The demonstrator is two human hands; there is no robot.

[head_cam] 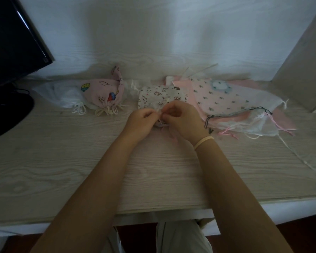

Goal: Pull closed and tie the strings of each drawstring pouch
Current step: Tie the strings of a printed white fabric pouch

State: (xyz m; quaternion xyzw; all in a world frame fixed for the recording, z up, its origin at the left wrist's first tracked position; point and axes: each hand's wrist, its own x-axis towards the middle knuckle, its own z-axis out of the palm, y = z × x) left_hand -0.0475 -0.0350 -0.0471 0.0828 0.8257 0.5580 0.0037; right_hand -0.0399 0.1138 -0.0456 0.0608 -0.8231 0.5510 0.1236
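Note:
A white pouch printed with small dark animals (160, 96) lies mid-desk, its gathered mouth toward me. My left hand (141, 120) and my right hand (180, 116) meet at that mouth, and each pinches a pale string of the pouch (159, 111) between fingertips. The mouth itself is mostly hidden behind my fingers. To the left rests a pink cartoon-print pouch (103, 93) with its cream strings bunched in a tie, and a sheer white pouch (66, 96) with looped white cord. To the right a pile of flat pouches (224, 100) in pink and sheer fabric lies spread out.
A dark monitor (11, 42) and its black base (5, 114) fill the left side. A grey upright panel (303, 70) stands at the far right. Loose pink, black and white cords (226, 133) trail from the pile toward the wood-grain desk's (80, 170) front.

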